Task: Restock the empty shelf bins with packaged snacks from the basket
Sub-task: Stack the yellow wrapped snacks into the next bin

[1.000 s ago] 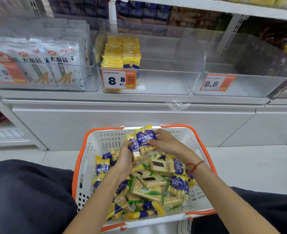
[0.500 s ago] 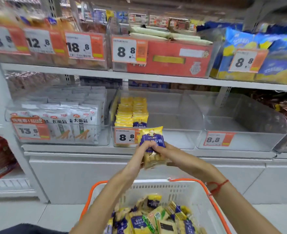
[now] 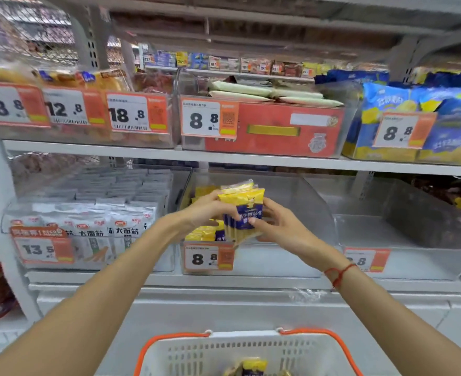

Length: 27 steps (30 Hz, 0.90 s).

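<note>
Both hands, left hand [image 3: 207, 210] and right hand [image 3: 281, 226], clasp a squared snack stack [image 3: 241, 210], aligned to slot beside the clear bin's [image 3: 300, 202] existing row.

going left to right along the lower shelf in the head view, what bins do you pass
Clear bin of white snack packs → clear bin with a short stack of yellow packs, where the left hand and right hand hold a bundle of yellow and blue packs → empty clear bin.
</note>
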{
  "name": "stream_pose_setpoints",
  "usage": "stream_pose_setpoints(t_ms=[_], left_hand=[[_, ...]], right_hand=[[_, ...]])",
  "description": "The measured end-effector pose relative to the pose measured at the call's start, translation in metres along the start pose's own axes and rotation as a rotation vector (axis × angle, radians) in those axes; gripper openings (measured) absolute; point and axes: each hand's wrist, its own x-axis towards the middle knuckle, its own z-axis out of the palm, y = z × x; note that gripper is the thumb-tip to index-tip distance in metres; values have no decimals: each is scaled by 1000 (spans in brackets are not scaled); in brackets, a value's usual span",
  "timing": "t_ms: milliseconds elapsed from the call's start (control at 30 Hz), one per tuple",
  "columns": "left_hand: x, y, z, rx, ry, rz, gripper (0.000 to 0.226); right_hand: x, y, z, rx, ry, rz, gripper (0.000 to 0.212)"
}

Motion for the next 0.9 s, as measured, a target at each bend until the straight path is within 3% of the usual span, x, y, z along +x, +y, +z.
stream_pose_setpoints(t_ms=[33,133,200,333,567,900], left_hand=[[5,1,-4,9,-10,-7,76],[17,5,-11,111,-30,-21,48],[23,9,-12,191,-66,-15,42],[32,7,-17,266,-97,-27,47],[44,5,-18,324,-134,-25,75],[55,0,-15,319,-179,28,73]], right_hand=[[5,4,-1,10,-17,6,40],[17,16,-1,14,-78,34,40],[23,22,2,31,-93,53,40],[33,33,2,74,-66,79,40],[37,42,-1,119,-85,60,43],[42,50,-16,93,-55,54,42]])
